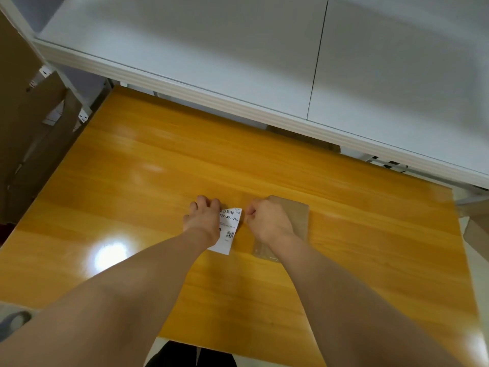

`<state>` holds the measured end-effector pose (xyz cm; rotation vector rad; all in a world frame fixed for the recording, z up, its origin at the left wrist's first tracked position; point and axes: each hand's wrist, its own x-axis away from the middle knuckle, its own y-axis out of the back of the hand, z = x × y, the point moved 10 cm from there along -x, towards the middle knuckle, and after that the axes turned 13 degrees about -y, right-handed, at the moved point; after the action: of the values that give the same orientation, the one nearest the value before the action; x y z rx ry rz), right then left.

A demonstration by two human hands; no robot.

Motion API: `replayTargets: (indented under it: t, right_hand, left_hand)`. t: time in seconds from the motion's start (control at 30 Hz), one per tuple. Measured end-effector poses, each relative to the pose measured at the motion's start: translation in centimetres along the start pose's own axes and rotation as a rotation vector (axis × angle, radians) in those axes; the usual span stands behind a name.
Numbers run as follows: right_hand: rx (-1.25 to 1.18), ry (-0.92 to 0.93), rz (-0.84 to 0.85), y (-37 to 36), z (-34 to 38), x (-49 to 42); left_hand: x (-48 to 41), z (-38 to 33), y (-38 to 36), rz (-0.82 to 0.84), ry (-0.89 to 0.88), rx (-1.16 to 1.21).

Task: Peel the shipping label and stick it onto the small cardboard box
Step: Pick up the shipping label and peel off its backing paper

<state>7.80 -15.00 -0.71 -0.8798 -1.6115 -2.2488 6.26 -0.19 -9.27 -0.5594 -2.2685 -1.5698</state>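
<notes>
Label: the white paper shipping label (pixel 229 229) printed with a barcode, a code line and a QR square lies flat on the glossy yellow wooden table (pixel 158 207), near the middle, its left part hidden under my left hand.

Box: the small flat brown cardboard box (pixel 297 221) sits just right of the label, mostly behind my right hand; a strip of clear tape shows at its near end.

Left hand: my left hand (pixel 203 219) rests palm down on the label's left side, fingers curled at the far edge, pinning the sheet rather than pinching it, as far as I can see.

Right hand: my right hand (pixel 267 221) is curled into a loose fist with thumb and forefinger together at the label's far right corner; I cannot tell whether they actually hold the corner.

Hands together: close, one on each side of the label, not touching.

Handling: I judge the label very light, thin and floppy, likely to curl and cling to itself once off its backing, and easy to crease.

Where to grip: I would pick at a corner with a fingernail, then hold only the edges, keeping the sticky face clear.

Box handling: light, stiff enough to press on, and may slide on the shiny table.

Stage: peel seems barely started.
</notes>
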Motion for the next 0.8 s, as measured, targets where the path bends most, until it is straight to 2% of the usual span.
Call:
replayTargets:
  t: [0.1, 0.27, 0.37, 0.47, 0.7, 0.8]
  right_hand:
    - [-0.052, -0.016, 0.012, -0.2, -0.1, 0.2]
    - [-0.181, -0.089, 0.058, 0.3, -0.9, 0.3]
    - [-0.321, -0.151, 0.098, 1.3, -1.1, 0.9]
    - [-0.474, -0.174, 0.142, 2.6, -0.8, 1.6]
    - [-0.728, -0.13, 0.03, 8.2, -0.7, 4.7]
    - [-0.862, -0.111, 0.042, 9.4, -1.3, 6.6]
  left_hand:
    - [0.4, 0.2, -0.1, -0.02, -0.032, 0.07]
    - [1.3, 0.6, 1.5, -0.082, 0.005, 0.565]
    - [1.7, -0.8, 3.9, -0.115, -0.033, 0.815]
    - [2.3, -2.9, 6.7, -0.134, -0.1, 0.945]
    - [5.3, -7.4, 12.1, -0.073, -0.186, 1.18]
    - [6.9, -8.3, 15.4, -0.155, -0.194, 1.265]
